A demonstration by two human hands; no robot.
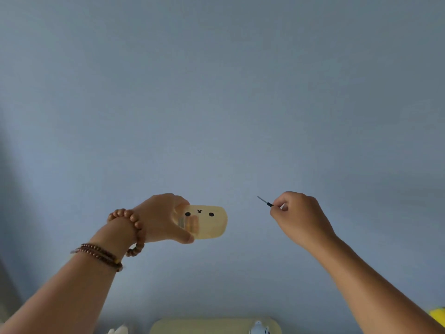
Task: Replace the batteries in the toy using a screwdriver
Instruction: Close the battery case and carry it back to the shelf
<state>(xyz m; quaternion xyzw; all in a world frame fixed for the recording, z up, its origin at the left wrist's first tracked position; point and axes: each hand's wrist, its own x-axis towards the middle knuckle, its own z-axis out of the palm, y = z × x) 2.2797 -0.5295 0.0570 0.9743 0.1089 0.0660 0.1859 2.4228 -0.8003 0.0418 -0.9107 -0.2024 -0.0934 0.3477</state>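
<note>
A pale yellow translucent toy [209, 221] with two black dot eyes and a small mouth mark is held up in front of a plain blue-grey wall. My left hand [163, 219] grips its left end, thumb underneath, fingers showing through the plastic. My right hand [298, 218] is raised to the right, apart from the toy, fingers curled round a small screwdriver [265, 201]. Only the thin metal shaft and a bit of black collar stick out, pointing up and left. Beaded bracelets circle my left wrist.
A cream tray edge [204, 324] shows at the bottom centre with a small white-blue object [260, 329] on it. A white item [119, 330] sits at the bottom left and something yellow [439, 314] at the bottom right.
</note>
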